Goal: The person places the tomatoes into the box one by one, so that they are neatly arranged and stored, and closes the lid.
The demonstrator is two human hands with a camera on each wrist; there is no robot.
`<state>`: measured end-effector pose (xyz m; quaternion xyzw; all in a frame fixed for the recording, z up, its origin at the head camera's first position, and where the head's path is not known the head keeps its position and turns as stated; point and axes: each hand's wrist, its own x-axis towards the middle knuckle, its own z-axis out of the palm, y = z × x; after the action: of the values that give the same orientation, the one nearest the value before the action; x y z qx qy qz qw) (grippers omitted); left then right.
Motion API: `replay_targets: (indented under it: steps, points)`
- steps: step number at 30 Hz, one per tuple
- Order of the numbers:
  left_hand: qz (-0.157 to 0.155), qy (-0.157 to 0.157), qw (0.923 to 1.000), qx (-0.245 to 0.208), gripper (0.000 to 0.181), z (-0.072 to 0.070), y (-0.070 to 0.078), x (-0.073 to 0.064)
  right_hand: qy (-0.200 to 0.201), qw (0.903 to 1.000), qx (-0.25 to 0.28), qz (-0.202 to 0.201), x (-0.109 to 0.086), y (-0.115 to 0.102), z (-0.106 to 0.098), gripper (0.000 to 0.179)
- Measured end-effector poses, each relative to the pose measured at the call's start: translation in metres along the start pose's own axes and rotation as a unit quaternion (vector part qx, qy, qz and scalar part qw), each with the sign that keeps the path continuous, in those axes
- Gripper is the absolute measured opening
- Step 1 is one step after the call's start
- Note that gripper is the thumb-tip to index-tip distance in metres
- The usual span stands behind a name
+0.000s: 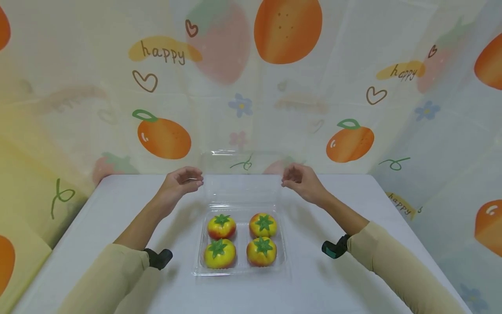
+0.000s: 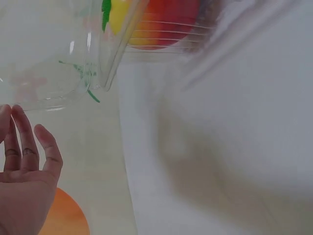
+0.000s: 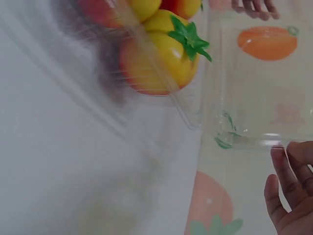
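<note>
A clear plastic box sits on the table with its hinged lid raised at the back. Inside are several yellow-red toy fruits with green star-shaped leaves, set in two columns. My left hand pinches the left edge of the lid between thumb and fingertips. On the opposite edge, my right hand pinches the lid the same way. In the right wrist view, the thumb and index fingertips meet at the lid's rim, the other fingers spread apart.
The white table runs back to a curtain printed with oranges, strawberries and words. Dark wrist cameras are strapped at both cuffs. Shadows of the arms fall on the table on both sides of the box.
</note>
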<state>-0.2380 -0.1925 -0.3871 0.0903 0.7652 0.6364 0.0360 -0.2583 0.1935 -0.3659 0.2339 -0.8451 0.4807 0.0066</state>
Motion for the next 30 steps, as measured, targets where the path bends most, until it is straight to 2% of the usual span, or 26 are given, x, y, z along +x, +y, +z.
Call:
replay_targets:
  steps: [7, 15, 19, 23, 30]
  points:
    - [0.006, -0.024, 0.9996, 0.013, 0.022, -0.003, 0.002, -0.011, -0.011, 0.9987, -0.043, -0.025, -0.015, -0.009, 0.001, 0.006]
    - [0.021, -0.062, 0.9975, 0.027, 0.02, -0.007, 0.002, -0.021, -0.017, 0.9974, -0.06, -0.037, -0.036, -0.044, 0.002, 0.005]
    - [0.04, -0.08, 0.9954, 0.033, 0.024, -0.01, 0.002, -0.028, -0.016, 0.9967, -0.069, -0.039, -0.04, -0.032, 0.006, 0.006]
    - [0.046, -0.085, 0.9944, 0.044, 0.024, -0.011, 0.002, -0.036, -0.023, 0.9958, -0.076, -0.046, -0.042, -0.013, 0.008, 0.009]
    - [0.04, -0.092, 0.9919, 0.078, 0.024, -0.01, 0.006, -0.045, -0.043, 0.9931, -0.092, -0.059, -0.056, -0.01, 0.005, 0.008]
